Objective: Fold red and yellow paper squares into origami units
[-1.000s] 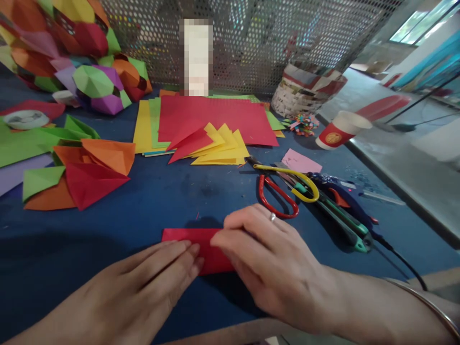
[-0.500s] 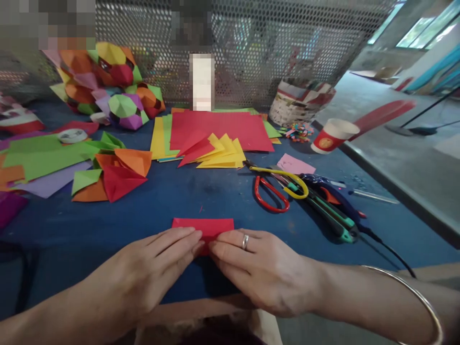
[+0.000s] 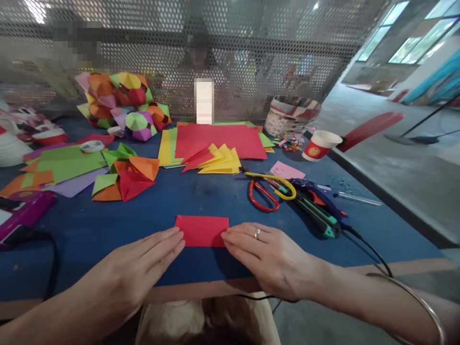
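A folded red sheet of paper [image 3: 203,231] lies flat on the blue table in front of me, a wide rectangle with its long side facing me. My left hand [image 3: 143,261] rests its outstretched fingertips on the paper's left end. At the right end, my right hand [image 3: 268,256], with a ring on one finger, presses with straight fingers. Both hands are open, fingers lying flat, and the paper's middle shows between them. Their thumbs are mostly hidden.
Behind lie stacked coloured sheets [image 3: 223,139] and yellow folded pieces [image 3: 223,160]. Scissors [image 3: 264,196], a green-black cutter [image 3: 316,213] and a blue glue gun [image 3: 323,194] with a cord are right. A paper cup [image 3: 321,145] stands near the table edge. Folded orange-red pieces [image 3: 134,177] lie left.
My hands have slid apart from the middle of the red paper out to its two ends, uncovering its centre. The view has shifted, showing more on the left.
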A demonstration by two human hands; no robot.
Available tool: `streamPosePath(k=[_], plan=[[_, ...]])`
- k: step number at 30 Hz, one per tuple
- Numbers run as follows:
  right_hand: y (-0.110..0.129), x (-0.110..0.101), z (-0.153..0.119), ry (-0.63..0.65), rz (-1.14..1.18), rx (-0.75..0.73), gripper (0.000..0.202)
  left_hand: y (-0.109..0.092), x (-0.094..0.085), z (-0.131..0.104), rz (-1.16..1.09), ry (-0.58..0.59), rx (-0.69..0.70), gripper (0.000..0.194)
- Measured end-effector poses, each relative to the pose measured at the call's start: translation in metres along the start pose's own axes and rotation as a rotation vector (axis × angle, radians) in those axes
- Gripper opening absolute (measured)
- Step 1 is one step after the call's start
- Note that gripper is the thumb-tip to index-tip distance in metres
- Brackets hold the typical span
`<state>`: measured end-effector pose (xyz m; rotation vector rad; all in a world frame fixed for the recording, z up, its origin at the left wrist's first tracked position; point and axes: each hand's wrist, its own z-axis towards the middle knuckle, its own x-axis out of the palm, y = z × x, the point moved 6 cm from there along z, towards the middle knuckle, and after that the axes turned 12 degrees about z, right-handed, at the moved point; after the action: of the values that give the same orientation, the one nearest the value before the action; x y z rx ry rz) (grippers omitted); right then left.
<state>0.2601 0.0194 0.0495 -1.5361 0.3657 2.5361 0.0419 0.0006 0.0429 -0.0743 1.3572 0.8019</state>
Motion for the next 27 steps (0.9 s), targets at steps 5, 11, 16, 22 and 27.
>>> streamPosePath(k=[5, 11, 16, 22, 27], plan=[[0.000, 0.012, 0.019, 0.152, 0.120, 0.083, 0.043, -0.003, 0.003, 0.002, 0.049, 0.001, -0.015, 0.059], [0.006, 0.026, 0.042, 0.283, 0.102, 0.146, 0.053, 0.000, 0.019, -0.007, -0.039, -0.077, -0.033, 0.070], [0.012, 0.020, 0.039, 0.280, 0.013, 0.085, 0.035, 0.004, 0.018, -0.015, -0.087, -0.116, -0.054, 0.086], [0.010, 0.012, 0.011, 0.268, -0.020, 0.190, 0.043, 0.012, 0.008, -0.019, -0.135, 0.015, -0.026, 0.100], [0.013, 0.010, 0.001, 0.171, -0.003, 0.177, 0.048, 0.007, -0.005, -0.003, -0.081, 0.047, -0.026, 0.073]])
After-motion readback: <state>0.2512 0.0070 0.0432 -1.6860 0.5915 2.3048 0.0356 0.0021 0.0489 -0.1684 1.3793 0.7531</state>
